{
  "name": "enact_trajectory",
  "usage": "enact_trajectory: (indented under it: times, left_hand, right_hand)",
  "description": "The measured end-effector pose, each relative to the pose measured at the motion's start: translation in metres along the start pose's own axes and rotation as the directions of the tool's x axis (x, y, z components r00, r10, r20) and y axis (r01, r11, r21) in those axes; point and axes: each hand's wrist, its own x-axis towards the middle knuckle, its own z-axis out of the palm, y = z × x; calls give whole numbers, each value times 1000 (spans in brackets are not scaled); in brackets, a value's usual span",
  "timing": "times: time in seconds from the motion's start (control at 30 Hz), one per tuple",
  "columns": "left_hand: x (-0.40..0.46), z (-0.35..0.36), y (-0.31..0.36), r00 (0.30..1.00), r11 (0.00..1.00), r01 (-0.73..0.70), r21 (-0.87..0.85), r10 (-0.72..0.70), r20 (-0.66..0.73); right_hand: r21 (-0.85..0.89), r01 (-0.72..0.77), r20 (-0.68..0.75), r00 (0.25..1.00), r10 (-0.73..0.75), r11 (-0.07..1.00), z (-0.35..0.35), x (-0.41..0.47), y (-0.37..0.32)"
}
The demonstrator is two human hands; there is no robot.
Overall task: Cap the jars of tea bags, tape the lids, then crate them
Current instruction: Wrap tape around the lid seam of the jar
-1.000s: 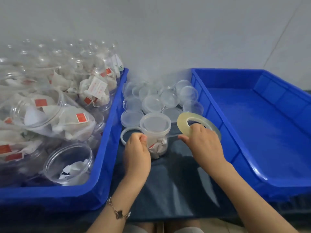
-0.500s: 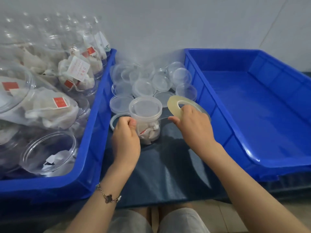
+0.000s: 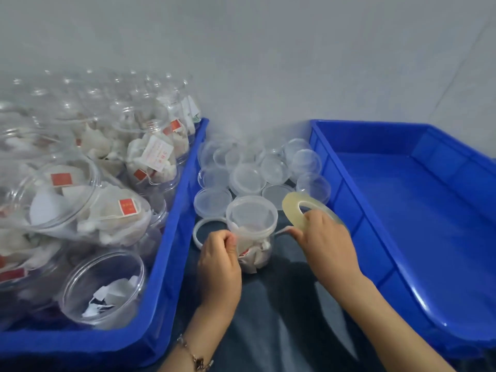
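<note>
First jar (image 3: 252, 232) capped, taping underway: left hand (image 3: 218, 267) pinches its rim, right hand (image 3: 326, 244) grips tape roll (image 3: 300, 210); right crate (image 3: 418, 210) holds none, left crate (image 3: 171, 253) full of uncapped ones.

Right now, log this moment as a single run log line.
step: taping lid | left hand: grips capped jar | right hand: holds tape roll, strip drawn to jar | right crate: no jars

Tape (image 3: 281, 231) now stretched farther out
</note>
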Motion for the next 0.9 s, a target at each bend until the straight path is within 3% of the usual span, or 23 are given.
enact_trajectory:
  times: [0.13,0.3,0.4,0.43,0.5,0.57,0.63,0.73,0.9]
  left_hand:
    - [-1,2,-2,1000,999,-2,-36,1,-30]
    - [5,-2,-2,979,955,171,-244,-191,-63]
    - [4,-5,0,975,924,75,-374,-146,-166]
    - [4,-5,-2,985,930,45,-365,-103,-142]
    - [6,1,-9,998,946,58,-319,-43,55]
    - [10,6,-9,951,930,172,-326,-71,300]
    - [14,12,-10,908,892,251,-375,-83,411]
    - [25,13,-9,897,893,284,-349,-118,426]
    - [28,2,4,927,855,279,-437,-122,355]
  right_hand:
    - [-3,-2,24,1000,2,1000,-1,-1,1]
    - [-37,-29,45,999,31,999,-2,-1,2]
    - [-8,-25,12,1000,25,1000,-3,-4,1]
    - [4,-26,15,1000,26,1000,-4,-5,1]
    - [23,-43,29,999,42,999,-4,-5,1]
    - [16,-48,36,998,47,999,-7,-5,1]
    - [31,-31,-13,999,31,999,-9,-6,0]
    - [80,3,-8,1000,-2,997,-15,-8,-1]
    - [-8,24,-47,999,-24,1000,-29,0,-1]
